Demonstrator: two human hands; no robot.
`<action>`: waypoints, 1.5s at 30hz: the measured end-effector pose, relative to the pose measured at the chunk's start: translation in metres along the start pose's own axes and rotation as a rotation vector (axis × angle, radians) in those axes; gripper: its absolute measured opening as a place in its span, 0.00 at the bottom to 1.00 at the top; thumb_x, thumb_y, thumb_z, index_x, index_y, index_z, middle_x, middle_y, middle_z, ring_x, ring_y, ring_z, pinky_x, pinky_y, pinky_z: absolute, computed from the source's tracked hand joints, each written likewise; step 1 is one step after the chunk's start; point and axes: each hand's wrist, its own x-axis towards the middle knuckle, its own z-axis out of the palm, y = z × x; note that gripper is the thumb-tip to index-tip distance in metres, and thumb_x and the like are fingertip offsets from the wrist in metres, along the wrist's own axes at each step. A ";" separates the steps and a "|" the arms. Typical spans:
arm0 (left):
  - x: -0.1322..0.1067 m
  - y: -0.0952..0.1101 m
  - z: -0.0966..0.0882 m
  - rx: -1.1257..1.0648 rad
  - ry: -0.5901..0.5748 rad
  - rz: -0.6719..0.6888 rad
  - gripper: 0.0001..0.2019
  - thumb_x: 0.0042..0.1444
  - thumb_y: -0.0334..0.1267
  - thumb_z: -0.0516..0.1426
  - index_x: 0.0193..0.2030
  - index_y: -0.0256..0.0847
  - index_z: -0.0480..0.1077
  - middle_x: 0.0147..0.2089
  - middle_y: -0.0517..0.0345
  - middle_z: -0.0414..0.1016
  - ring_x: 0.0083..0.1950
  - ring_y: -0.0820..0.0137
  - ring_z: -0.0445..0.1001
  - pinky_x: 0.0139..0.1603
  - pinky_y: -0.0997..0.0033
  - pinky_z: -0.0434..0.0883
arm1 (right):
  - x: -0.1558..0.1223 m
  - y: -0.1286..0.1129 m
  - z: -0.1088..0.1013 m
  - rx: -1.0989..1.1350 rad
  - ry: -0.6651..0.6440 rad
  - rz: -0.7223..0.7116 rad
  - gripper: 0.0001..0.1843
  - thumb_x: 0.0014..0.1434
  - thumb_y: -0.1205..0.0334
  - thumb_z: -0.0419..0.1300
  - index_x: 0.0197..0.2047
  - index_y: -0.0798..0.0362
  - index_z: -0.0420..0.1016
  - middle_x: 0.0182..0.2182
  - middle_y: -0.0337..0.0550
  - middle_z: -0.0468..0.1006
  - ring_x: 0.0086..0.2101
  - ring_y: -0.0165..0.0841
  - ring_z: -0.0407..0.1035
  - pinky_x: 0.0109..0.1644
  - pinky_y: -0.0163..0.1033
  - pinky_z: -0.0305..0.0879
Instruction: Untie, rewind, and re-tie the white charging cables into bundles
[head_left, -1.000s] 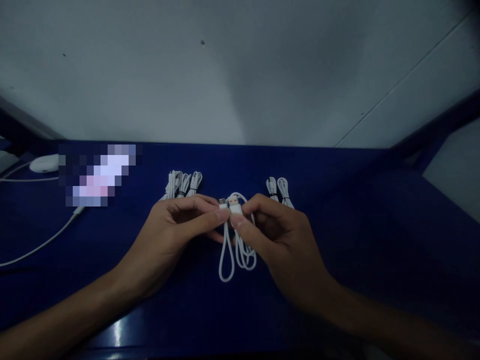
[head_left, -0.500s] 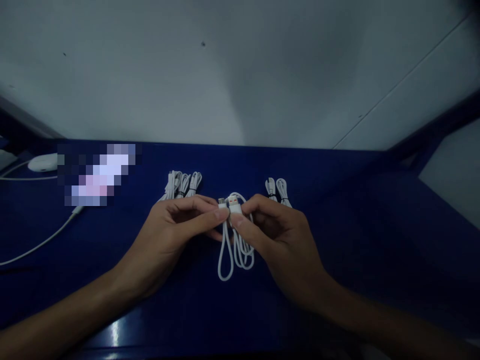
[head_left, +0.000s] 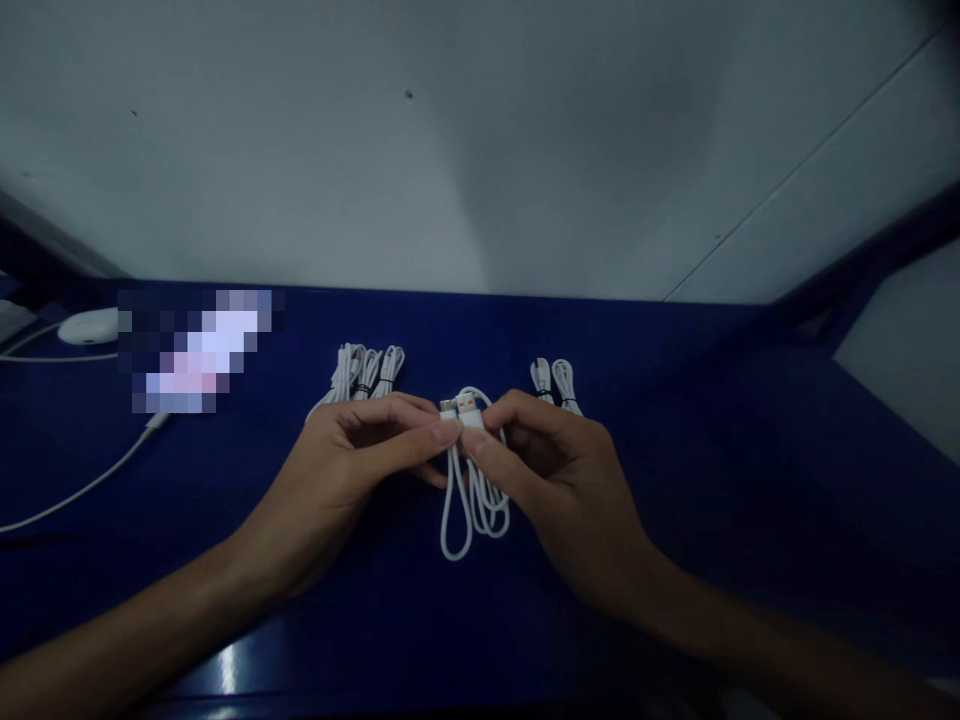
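Above the blue tabletop (head_left: 480,640), in front of me, my left hand (head_left: 330,490) pinched the smaller plug (head_left: 448,408) of a coiled white cable (head_left: 475,500) between thumb and fingers. My right hand (head_left: 577,480) pinched the larger USB plug (head_left: 468,405) just beside it, both metal ends pointing away from me. Below the fingers, the cable formed one long narrow loop on the left and several overlapping loops on the right; I could not tell whether these touched the tabletop.

Handling: I judged the cable light and flexible, with a smooth jacket and loops liable to spread if released. The plugs appeared rigid. The preferred hold was on the white plug housings, clear of the metal contacts.

Containers: I saw none around the cables. Beyond my left hand, at least three cable bundles (head_left: 366,372) with dark ties lay directly on the tabletop; beyond my right hand lay two more bundles (head_left: 541,378). Farther left were a masked bright object (head_left: 225,345), a white lead (head_left: 124,467) and a white rounded item (head_left: 86,327), whose contents, if any, were not visible
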 end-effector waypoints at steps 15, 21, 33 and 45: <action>0.001 -0.001 -0.002 0.039 -0.011 -0.026 0.06 0.64 0.35 0.70 0.35 0.42 0.88 0.55 0.50 0.86 0.47 0.67 0.83 0.48 0.73 0.81 | 0.003 0.000 -0.001 -0.017 -0.028 0.012 0.15 0.74 0.56 0.66 0.34 0.49 0.79 0.24 0.32 0.71 0.24 0.26 0.63 0.26 0.33 0.61; 0.001 -0.001 -0.001 0.049 -0.008 -0.023 0.06 0.64 0.34 0.70 0.34 0.42 0.88 0.53 0.50 0.87 0.46 0.67 0.84 0.47 0.72 0.80 | 0.003 0.001 -0.002 0.003 -0.045 0.029 0.15 0.75 0.56 0.66 0.35 0.49 0.79 0.24 0.32 0.71 0.25 0.27 0.62 0.27 0.34 0.62; 0.002 -0.003 -0.004 0.048 -0.024 -0.032 0.07 0.64 0.34 0.70 0.33 0.41 0.87 0.52 0.52 0.86 0.44 0.69 0.83 0.46 0.74 0.80 | 0.003 0.002 -0.001 -0.011 -0.035 0.020 0.14 0.75 0.58 0.66 0.35 0.51 0.81 0.23 0.31 0.70 0.23 0.25 0.61 0.26 0.32 0.60; 0.003 -0.002 -0.004 0.053 -0.035 -0.033 0.07 0.64 0.35 0.70 0.34 0.41 0.88 0.50 0.51 0.86 0.45 0.67 0.83 0.48 0.71 0.79 | 0.003 0.002 0.001 -0.004 -0.026 0.032 0.13 0.73 0.59 0.67 0.34 0.52 0.79 0.22 0.30 0.69 0.23 0.24 0.60 0.25 0.31 0.58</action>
